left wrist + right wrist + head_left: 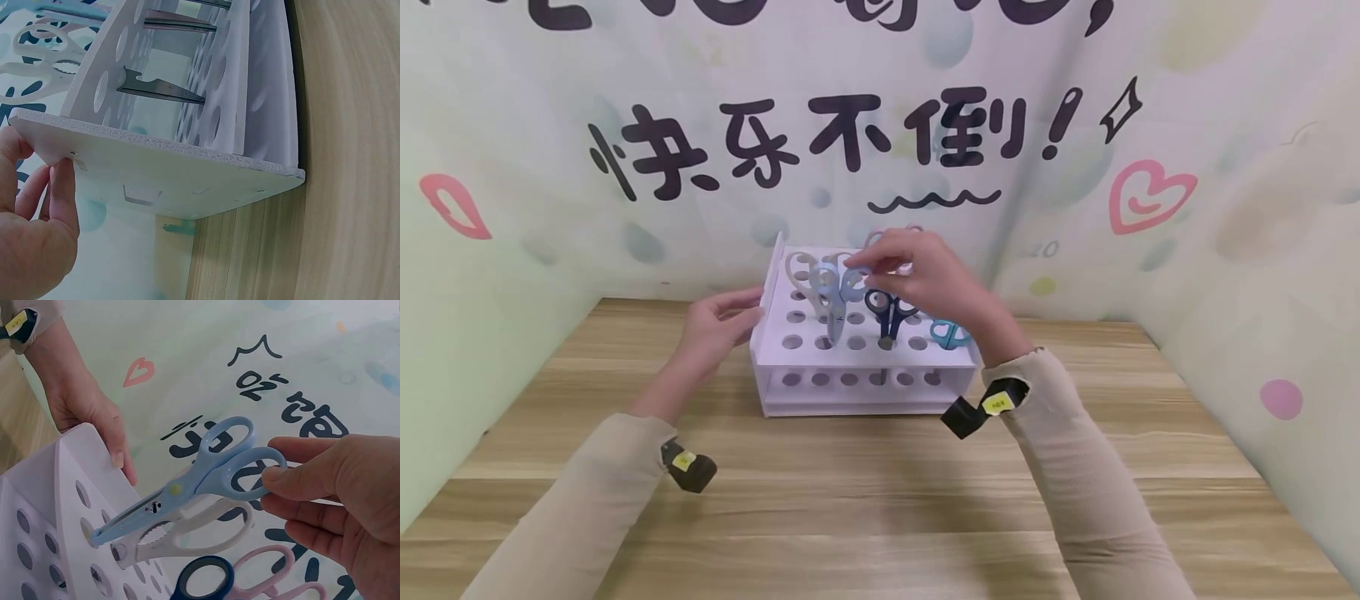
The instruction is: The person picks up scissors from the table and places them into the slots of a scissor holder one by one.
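My right hand [917,271] pinches a pair of light blue scissors [178,489] by one handle loop, thumb against the fingers. The scissors hang blades down, the tip right at a hole in the top plate of a white rack [865,357]. My left hand [37,212] touches the rack's left side panel [125,162] with its fingertips near the upper edge. White-handled scissors [206,540] stand in the rack behind the blue pair. Dark blue scissors [889,321] stand to their right, close below my right hand.
Teal scissors [951,334] stand at the rack's right front, partly behind my right wrist. Pink scissors [265,569] stand at its back. The rack rests on a wooden table [820,500], close to a printed cloth backdrop [1060,275]. Blades show below the top plate.
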`<action>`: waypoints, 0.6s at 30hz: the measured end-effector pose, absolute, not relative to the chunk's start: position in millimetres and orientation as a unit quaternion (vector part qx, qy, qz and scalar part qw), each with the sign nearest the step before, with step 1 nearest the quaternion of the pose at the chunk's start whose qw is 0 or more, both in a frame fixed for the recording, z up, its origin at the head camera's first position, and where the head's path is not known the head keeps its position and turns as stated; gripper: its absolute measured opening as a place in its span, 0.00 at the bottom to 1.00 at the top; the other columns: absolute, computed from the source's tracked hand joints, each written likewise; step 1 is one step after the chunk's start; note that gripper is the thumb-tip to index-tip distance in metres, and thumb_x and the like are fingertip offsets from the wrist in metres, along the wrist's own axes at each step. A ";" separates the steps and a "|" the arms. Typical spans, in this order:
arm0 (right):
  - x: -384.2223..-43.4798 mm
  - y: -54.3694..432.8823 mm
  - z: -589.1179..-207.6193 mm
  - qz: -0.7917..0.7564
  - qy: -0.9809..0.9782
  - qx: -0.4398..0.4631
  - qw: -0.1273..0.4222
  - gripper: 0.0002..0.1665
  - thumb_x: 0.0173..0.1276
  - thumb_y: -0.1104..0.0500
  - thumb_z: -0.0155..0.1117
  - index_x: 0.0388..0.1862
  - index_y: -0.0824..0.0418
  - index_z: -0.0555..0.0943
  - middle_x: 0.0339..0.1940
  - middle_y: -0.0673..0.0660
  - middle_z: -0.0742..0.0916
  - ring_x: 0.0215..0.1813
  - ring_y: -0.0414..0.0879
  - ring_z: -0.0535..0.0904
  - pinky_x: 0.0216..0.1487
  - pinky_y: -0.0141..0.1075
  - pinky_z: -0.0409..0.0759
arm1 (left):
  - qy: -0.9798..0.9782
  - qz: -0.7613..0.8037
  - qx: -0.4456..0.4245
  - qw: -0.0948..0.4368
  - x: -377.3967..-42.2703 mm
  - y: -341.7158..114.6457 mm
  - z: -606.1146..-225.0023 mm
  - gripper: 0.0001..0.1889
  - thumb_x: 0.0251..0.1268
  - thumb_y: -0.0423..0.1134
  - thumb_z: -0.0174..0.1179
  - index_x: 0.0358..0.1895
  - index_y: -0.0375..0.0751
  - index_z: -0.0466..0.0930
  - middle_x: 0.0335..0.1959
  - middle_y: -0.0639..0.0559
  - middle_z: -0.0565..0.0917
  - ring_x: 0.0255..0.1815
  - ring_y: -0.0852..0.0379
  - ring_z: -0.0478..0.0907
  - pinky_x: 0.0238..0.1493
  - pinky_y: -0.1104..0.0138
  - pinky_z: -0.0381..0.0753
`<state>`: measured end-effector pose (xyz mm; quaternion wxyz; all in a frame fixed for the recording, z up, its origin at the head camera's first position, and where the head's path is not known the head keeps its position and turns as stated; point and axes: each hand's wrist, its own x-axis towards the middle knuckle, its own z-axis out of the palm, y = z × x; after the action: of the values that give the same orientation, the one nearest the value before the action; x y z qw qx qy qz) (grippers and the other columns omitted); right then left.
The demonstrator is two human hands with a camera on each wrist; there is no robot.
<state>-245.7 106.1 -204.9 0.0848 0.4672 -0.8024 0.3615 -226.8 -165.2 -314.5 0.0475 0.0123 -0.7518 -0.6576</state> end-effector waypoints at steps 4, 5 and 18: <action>-246.4 98.6 -210.4 0.365 -0.808 0.456 0.076 0.16 0.54 0.74 0.65 0.43 0.65 0.83 0.33 0.53 0.83 0.36 0.41 0.77 0.42 0.29 0.79 | -0.750 -0.660 0.013 0.047 -228.3 -165.1 -316.2 0.23 0.62 0.34 0.57 0.61 0.33 0.68 0.52 0.43 0.73 0.46 0.61 0.75 0.45 0.72 0.80; -246.3 97.6 -212.0 0.363 -0.811 0.453 0.074 0.16 0.54 0.74 0.65 0.43 0.64 0.83 0.32 0.54 0.82 0.36 0.41 0.76 0.42 0.29 0.79 | -0.749 -0.661 0.013 0.046 -228.6 -165.0 -316.5 0.23 0.62 0.34 0.57 0.61 0.33 0.68 0.52 0.43 0.73 0.46 0.61 0.75 0.45 0.71 0.80; -244.8 94.9 -225.5 0.320 -0.848 0.418 0.055 0.14 0.56 0.71 0.65 0.43 0.62 0.84 0.36 0.54 0.86 0.36 0.41 0.77 0.39 0.29 0.79 | -0.753 -0.656 0.017 0.043 -227.0 -165.0 -314.0 0.23 0.63 0.35 0.56 0.62 0.34 0.68 0.56 0.39 0.71 0.51 0.54 0.74 0.46 0.72 0.79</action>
<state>-244.8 94.9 -225.5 0.0548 0.4184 -0.8484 0.3196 -227.0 -165.0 -314.0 0.0432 0.0165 -0.7535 -0.6559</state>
